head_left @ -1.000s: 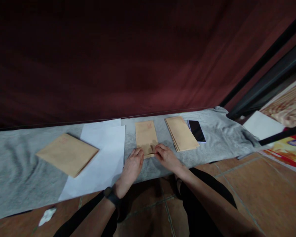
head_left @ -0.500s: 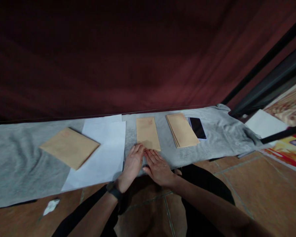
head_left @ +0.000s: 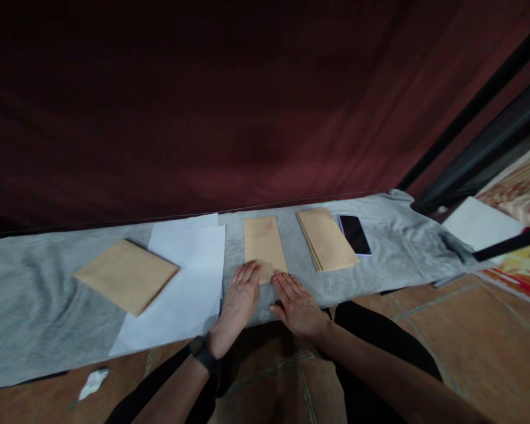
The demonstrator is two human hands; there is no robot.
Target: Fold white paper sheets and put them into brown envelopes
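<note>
A single brown envelope [head_left: 264,244] lies flat on the grey cloth [head_left: 35,306] in front of me. My left hand [head_left: 241,297] rests flat with fingers stretched out, fingertips touching the envelope's near left corner. My right hand [head_left: 297,303] lies flat beside it, fingers open, tips at the envelope's near right corner. Neither hand holds anything. A black watch is on my left wrist.
A stack of brown envelopes [head_left: 325,238] lies to the right, with a dark phone [head_left: 355,234] beside it. White paper sheets [head_left: 181,277] and another brown envelope pile [head_left: 126,275] lie to the left. A crumpled scrap [head_left: 92,381] sits on the tiled floor. A dark red curtain hangs behind.
A second ago both hands pinched the envelope's near end. They have since flattened out and drawn slightly toward me, and the right hand has moved a little rightward.
</note>
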